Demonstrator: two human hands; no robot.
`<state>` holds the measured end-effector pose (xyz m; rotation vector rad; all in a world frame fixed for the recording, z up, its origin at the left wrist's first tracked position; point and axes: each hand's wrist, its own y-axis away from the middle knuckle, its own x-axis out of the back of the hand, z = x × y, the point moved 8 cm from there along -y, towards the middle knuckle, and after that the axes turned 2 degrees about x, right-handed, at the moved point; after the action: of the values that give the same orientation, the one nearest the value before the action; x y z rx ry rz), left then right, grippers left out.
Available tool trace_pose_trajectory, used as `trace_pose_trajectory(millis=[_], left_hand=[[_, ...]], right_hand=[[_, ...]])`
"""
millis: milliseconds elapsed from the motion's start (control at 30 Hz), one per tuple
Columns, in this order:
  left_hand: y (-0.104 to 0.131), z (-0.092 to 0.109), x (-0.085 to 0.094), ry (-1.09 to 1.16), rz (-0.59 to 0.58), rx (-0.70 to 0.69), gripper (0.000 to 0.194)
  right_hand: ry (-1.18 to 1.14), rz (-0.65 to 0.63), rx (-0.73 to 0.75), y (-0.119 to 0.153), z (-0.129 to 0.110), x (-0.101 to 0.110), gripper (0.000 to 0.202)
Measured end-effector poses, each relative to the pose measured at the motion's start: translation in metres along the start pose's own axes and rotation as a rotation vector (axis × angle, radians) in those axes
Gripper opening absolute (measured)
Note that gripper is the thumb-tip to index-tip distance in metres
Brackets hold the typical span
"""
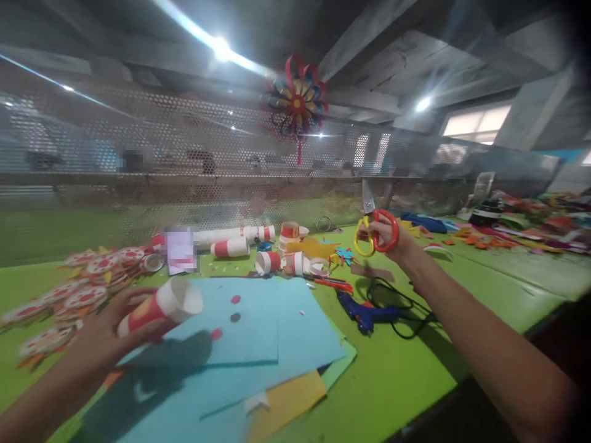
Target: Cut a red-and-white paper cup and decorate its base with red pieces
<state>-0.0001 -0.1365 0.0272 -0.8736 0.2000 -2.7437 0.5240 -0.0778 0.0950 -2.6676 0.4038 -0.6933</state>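
Observation:
My left hand (104, 320) is wrapped round a red and white paper cup (159, 307), tilted with its open rim to the right. Beneath the cup lie light blue paper sheets (295, 332) with a few small red and dark dots, and the hand's shadow falls across them. On the right, my right hand (385, 234) is raised above the table, closed on a pair of scissors (375, 224) with one yellow and one red handle loop. Their blades point up and look closed together. Cup and scissors are well apart.
A blue glue gun (369, 312) with a black cord lies below my right hand. More paper cups (231, 248) lie at the back. Flower-like cut pieces (87, 298) are piled at left. A perforated metal screen (184, 135) bounds the green table (392, 381), and a paper flower (298, 101) hangs there.

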Motion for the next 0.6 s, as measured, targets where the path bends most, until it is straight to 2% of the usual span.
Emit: trace_pose_trajectory(millis=[67,133,233,333,467,600], left_hand=[[0.011,0.025,-0.004,0.112,-0.094,-0.050,0.057],[0.021,0.043,-0.004,0.183,-0.134,-0.115,0.058],[0.028,0.050,0.002,0.333,-0.146,-0.136,0.062],[0.032,0.051,0.007,0.434,-0.166,-0.165,0.058],[0.032,0.051,0.013,0.464,-0.155,-0.181,0.058],[0.028,0.045,0.011,0.499,-0.153,-0.179,0.064]], right_hand=[[-0.150,-0.099,0.088,0.035,-0.029,-0.034,0.033],[-0.270,-0.245,0.166,0.069,-0.057,-0.074,0.034],[-0.356,-0.450,0.274,0.111,-0.097,-0.128,0.025],[-0.326,-0.605,0.344,0.138,-0.128,-0.168,0.019],[-0.187,-0.719,0.396,0.159,-0.143,-0.197,0.024],[-0.067,-0.733,0.398,0.166,-0.128,-0.203,0.023]])
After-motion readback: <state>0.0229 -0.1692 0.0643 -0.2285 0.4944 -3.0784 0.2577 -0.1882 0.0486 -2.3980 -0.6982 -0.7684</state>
